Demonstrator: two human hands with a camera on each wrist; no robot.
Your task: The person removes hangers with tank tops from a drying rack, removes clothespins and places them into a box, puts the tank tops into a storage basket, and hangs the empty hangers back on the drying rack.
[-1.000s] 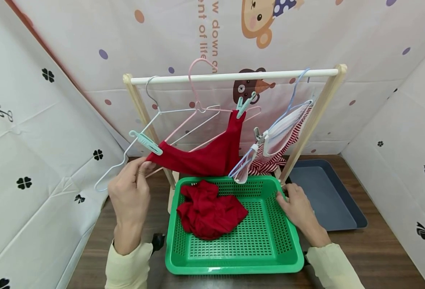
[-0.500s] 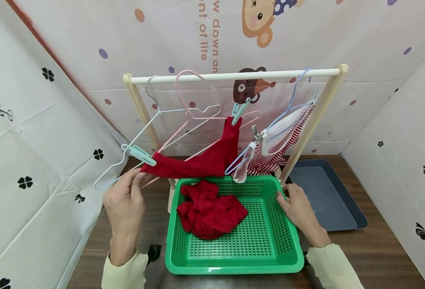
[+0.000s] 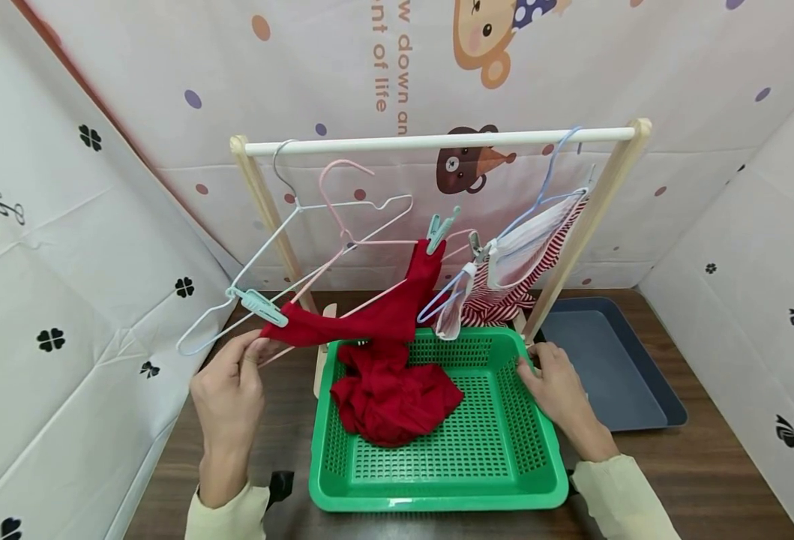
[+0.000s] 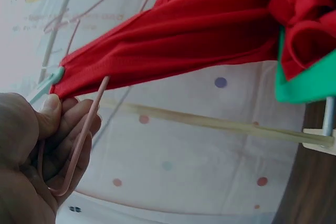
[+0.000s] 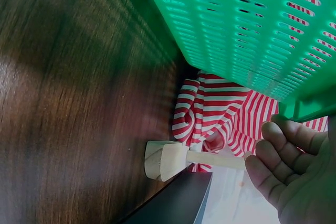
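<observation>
My left hand (image 3: 229, 390) pinches the left end of a red garment (image 3: 370, 315) together with the end of a pink hanger (image 3: 343, 237). In the left wrist view the hanger's wire loop crosses the curled fingers. Mint clothespins (image 3: 264, 307) clip the garment to the hanger at both ends. The pink hook appears below the white bar (image 3: 397, 145) and apart from it. Over the right rim of a green basket (image 3: 437, 502), my right hand (image 3: 561, 394) keeps its thumb inside and its fingers outside. Crumpled red cloth (image 3: 393, 397) lies in the basket, on the left.
A bare white hanger (image 3: 248, 270) hangs at the rack's left. On the right, a blue hanger (image 3: 545, 184) carries a red-and-white striped garment (image 3: 552, 244). A grey tray (image 3: 606, 360) lies right of the basket. Wooden posts (image 3: 588, 225) hold up the bar.
My left hand has drawn the pink hanger and red garment down and left; the hook has dropped from above the bar to below it. The right hand stays at the basket rim.
</observation>
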